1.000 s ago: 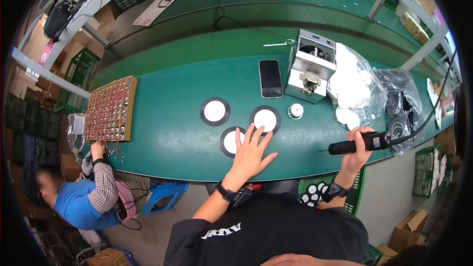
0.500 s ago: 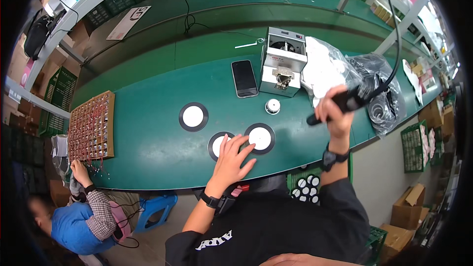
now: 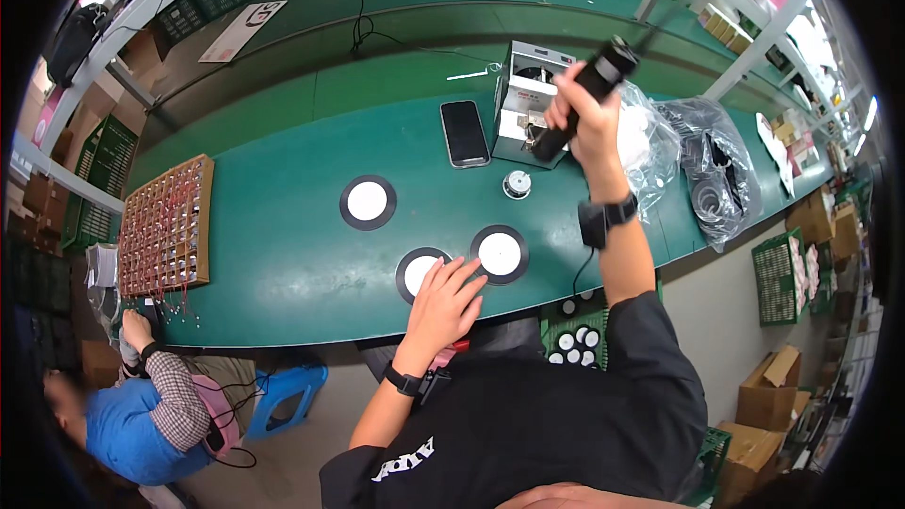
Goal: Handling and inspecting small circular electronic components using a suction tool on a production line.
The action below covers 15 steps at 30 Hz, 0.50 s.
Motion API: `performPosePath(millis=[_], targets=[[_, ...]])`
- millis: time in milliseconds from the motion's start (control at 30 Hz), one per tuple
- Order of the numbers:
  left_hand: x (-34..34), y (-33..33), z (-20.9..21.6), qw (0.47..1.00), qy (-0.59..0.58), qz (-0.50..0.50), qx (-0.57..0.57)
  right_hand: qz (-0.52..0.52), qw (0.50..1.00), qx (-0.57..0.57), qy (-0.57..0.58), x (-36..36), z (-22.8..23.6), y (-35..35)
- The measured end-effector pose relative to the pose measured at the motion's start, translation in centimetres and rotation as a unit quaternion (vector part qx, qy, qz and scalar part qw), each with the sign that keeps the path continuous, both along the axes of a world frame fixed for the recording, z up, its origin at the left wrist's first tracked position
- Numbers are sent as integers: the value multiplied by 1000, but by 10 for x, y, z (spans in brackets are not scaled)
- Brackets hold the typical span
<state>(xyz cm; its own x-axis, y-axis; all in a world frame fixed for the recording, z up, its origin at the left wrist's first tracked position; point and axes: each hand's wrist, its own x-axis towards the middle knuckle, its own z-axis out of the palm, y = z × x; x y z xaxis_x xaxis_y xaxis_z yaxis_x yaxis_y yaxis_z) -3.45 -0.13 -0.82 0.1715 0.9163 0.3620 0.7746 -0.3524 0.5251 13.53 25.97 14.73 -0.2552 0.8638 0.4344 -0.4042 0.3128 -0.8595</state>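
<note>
My right hand [image 3: 596,127] is wrapped round a black corded electric screwdriver [image 3: 603,73], slightly blurred. Its lower end is in front of a grey metal screw feeder [image 3: 524,94] and hides part of it; whether they touch I cannot tell. My left hand [image 3: 443,309] lies flat with fingers stretched. It partly covers one black-rimmed white disc [image 3: 415,269], and its fingertips reach the edge of a second disc [image 3: 501,253]. A third disc [image 3: 368,201] lies farther back to the left. Near the feeder stands a small round silver-white part [image 3: 517,185].
A phone [image 3: 464,135] lies left of the feeder. Clear plastic bags [image 3: 712,179] are on the right. At the left end, a compartmented box [image 3: 165,226] of wired parts stands by a co-worker [image 3: 151,415]. A green crate [image 3: 575,339] with several discs sits below the table edge.
My right hand has carried the electric screwdriver up and left to the screw feeder, tilting it. My left hand stays on the discs. The view has shifted slightly.
</note>
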Motion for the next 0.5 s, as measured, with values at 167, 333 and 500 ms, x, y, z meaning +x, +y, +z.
performPosePath(millis=[167,333,500], targets=[[3,7,5,1000,20,3,-9,15,999,14,40,13,-19,-91],[10,18,3,999,32,-2,-2,-24,999,39,-17,25,-43,-116],[4,17,3,1000,23,-10,-2,-52,996,39,-58,28,-58,-115]])
